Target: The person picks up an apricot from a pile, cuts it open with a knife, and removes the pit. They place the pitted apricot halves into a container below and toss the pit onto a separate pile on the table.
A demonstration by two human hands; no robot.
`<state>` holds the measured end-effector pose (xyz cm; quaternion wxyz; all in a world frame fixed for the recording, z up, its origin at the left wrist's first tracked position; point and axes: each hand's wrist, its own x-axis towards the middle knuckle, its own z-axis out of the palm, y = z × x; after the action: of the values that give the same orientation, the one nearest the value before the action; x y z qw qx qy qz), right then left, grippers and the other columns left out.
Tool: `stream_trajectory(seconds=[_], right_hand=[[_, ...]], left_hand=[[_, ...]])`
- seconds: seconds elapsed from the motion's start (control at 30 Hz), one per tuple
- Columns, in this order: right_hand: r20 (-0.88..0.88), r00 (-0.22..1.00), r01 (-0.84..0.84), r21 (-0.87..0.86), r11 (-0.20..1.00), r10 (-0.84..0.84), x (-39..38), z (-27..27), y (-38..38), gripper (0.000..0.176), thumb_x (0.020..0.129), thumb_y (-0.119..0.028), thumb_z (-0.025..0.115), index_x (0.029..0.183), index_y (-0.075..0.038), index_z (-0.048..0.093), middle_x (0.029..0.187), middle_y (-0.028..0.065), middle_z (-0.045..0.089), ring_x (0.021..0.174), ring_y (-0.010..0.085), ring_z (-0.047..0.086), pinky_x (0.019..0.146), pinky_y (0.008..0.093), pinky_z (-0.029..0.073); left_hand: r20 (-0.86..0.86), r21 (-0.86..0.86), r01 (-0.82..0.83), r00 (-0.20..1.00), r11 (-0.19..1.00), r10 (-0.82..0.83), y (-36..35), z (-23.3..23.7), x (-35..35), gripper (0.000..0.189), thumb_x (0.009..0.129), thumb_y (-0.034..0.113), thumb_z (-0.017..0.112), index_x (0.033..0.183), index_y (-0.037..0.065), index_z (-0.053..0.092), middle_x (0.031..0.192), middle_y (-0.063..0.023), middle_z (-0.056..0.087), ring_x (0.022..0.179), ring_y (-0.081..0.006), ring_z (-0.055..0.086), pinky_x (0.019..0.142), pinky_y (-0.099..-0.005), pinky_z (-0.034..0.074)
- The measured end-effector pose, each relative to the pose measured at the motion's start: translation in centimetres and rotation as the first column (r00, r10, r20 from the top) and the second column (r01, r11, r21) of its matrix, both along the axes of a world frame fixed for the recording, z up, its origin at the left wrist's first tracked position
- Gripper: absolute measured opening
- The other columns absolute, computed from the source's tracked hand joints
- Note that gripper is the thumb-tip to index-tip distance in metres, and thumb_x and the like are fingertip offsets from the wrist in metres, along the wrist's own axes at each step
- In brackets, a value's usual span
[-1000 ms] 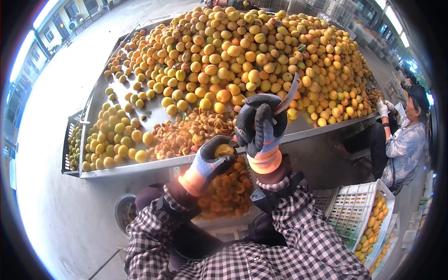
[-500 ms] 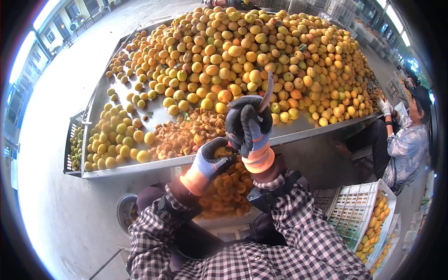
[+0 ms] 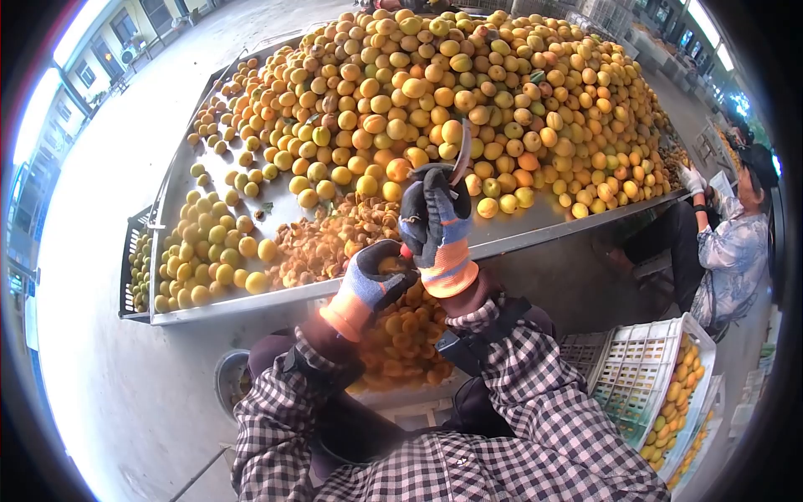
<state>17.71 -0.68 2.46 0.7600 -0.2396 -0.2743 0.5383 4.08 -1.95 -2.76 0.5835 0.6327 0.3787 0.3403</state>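
Our left hand (image 3: pixel 372 283) curls around an apricot (image 3: pixel 390 266); our right hand (image 3: pixel 435 224) grips a knife (image 3: pixel 460 164) above the table's (image 3: pixel 535 224) near edge.

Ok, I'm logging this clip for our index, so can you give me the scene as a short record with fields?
Left hand: gloved, closed round an apricot
Right hand: gloved, grips a knife, blade up
Below hands: heap of halved fruit
Table: metal, piled with whole apricots
Right edge: seated person; white crate
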Motion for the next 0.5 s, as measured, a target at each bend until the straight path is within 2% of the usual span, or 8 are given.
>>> stream_trajectory(seconds=[0.1,0.17,0.27,0.33,0.37,0.43,0.47,0.5], right_hand=[[0.040,0.999,-0.017,-0.011,1.000,0.018,-0.1,-0.1,-0.2,0.018,0.098,-0.029,0.056,0.101,-0.011,0.055,0.056,-0.0012,0.046,0.039,0.0066,0.036,0.036,0.0225,0.028],[-0.043,0.996,-0.083,-0.075,0.994,0.080,-0.1,-0.2,-0.3,0.017,0.097,-0.028,0.056,0.099,-0.012,0.055,0.056,-0.0017,0.045,0.039,0.0065,0.035,0.036,0.0222,0.027],[-0.023,0.997,-0.070,-0.088,0.994,0.068,-0.1,0.0,-0.2,0.014,0.097,-0.027,0.056,0.098,-0.013,0.054,0.057,-0.0028,0.045,0.039,0.0056,0.032,0.036,0.0219,0.024],[-0.029,0.999,-0.031,-0.132,0.991,0.027,-0.1,0.4,-0.2,0.012,0.098,-0.025,0.055,0.098,-0.014,0.054,0.056,-0.0028,0.044,0.038,0.0056,0.032,0.035,0.0214,0.023],[-0.027,0.999,-0.028,-0.132,0.991,0.024,-0.1,0.3,-0.1,0.012,0.098,-0.025,0.055,0.098,-0.014,0.054,0.056,-0.0028,0.044,0.038,0.0056,0.032,0.035,0.0214,0.023],[-0.026,1.000,-0.016,-0.178,0.984,0.011,-0.1,0.1,0.0,0.011,0.097,-0.025,0.056,0.097,-0.014,0.054,0.056,-0.0031,0.045,0.038,0.0056,0.033,0.035,0.0213,0.024],[-0.026,1.000,-0.015,-0.178,0.984,0.011,-0.1,-0.2,0.0,0.011,0.097,-0.025,0.056,0.097,-0.014,0.054,0.056,-0.0031,0.045,0.038,0.0056,0.033,0.035,0.0213,0.024],[-0.017,1.000,0.001,-0.195,0.981,-0.004,-0.1,-0.6,0.1,0.010,0.097,-0.024,0.056,0.096,-0.014,0.053,0.057,-0.0034,0.045,0.038,0.0056,0.033,0.035,0.0216,0.024]], left_hand=[[0.009,-0.023,0.008,1.000,1.000,-0.008,-0.1,0.4,0.1,0.031,0.074,0.013,0.076,0.102,0.003,0.066,0.093,-0.0043,0.067,0.085,-0.0081,0.059,0.077,-0.0275,0.050],[0.025,-0.005,0.005,1.000,1.000,-0.005,-0.1,0.2,0.1,0.032,0.074,0.012,0.076,0.102,0.003,0.066,0.094,-0.0045,0.068,0.085,-0.0078,0.060,0.077,-0.0277,0.050],[0.043,0.102,0.044,0.998,0.994,-0.048,0.4,0.0,-0.1,0.031,0.073,0.011,0.075,0.101,0.004,0.065,0.091,-0.0059,0.067,0.085,-0.0084,0.060,0.075,-0.0282,0.050],[-0.134,0.268,0.066,0.991,0.961,-0.031,0.3,1.0,0.0,0.034,0.070,0.007,0.077,0.101,0.002,0.063,0.091,-0.0067,0.067,0.084,-0.0119,0.061,0.078,-0.0287,0.050],[-0.132,0.268,0.068,0.991,0.961,-0.033,0.2,1.0,0.1,0.034,0.070,0.007,0.077,0.101,0.002,0.063,0.091,-0.0067,0.067,0.084,-0.0119,0.061,0.078,-0.0287,0.050],[-0.179,0.369,0.040,0.983,0.929,0.029,-0.2,1.1,0.3,0.030,0.069,0.010,0.075,0.093,0.004,0.059,0.084,-0.0144,0.064,0.080,-0.0282,0.064,0.073,-0.0343,0.050],[-0.179,0.369,0.041,0.983,0.928,0.028,-0.3,1.2,0.3,0.030,0.069,0.010,0.075,0.093,0.004,0.059,0.084,-0.0144,0.064,0.080,-0.0282,0.064,0.073,-0.0343,0.050],[-0.222,0.372,0.045,0.974,0.927,0.041,-0.4,1.3,0.3,0.029,0.069,0.008,0.075,0.093,0.003,0.059,0.084,-0.0130,0.063,0.080,-0.0242,0.063,0.075,-0.0328,0.049]])
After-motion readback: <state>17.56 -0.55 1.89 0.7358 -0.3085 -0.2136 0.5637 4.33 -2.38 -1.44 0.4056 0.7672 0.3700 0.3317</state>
